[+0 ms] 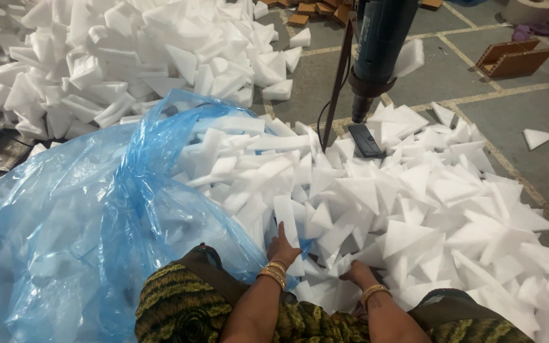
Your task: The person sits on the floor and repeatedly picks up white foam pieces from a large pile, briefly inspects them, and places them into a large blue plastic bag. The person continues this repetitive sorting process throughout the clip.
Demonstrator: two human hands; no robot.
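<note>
Nearest: patterned green-yellow garment at the bottom edge; both forearms reach forward, gold bangles at each wrist.

Left hand (pixel 283 244): fingers extended, loosely open, resting against an upright rectangular white foam piece (pixel 286 219) at the near edge of the heap; touching it, a closed grasp not evident.

Right hand (pixel 358 273): knuckles up, fingers buried among the foam pieces; how far open, and whether it has hold of anything, cannot be told.

Foam heap (pixel 414 209): white triangular and wedge-shaped offcuts, loosely piled straight ahead and to the right.

Blue plastic bag (pixel 84 222): translucent, crumpled, left of the hands, its mouth lying against the heap with foam pieces showing through.

Beyond: dark teal machine column (pixel 379 44) with a thin rod, standing at the heap's far edge. Second foam pile (pixel 128 57) far left.

Floor (pixel 516 121): grey concrete slabs with pale joints. Brown cardboard corner pieces (pixel 513 60) far right.
</note>
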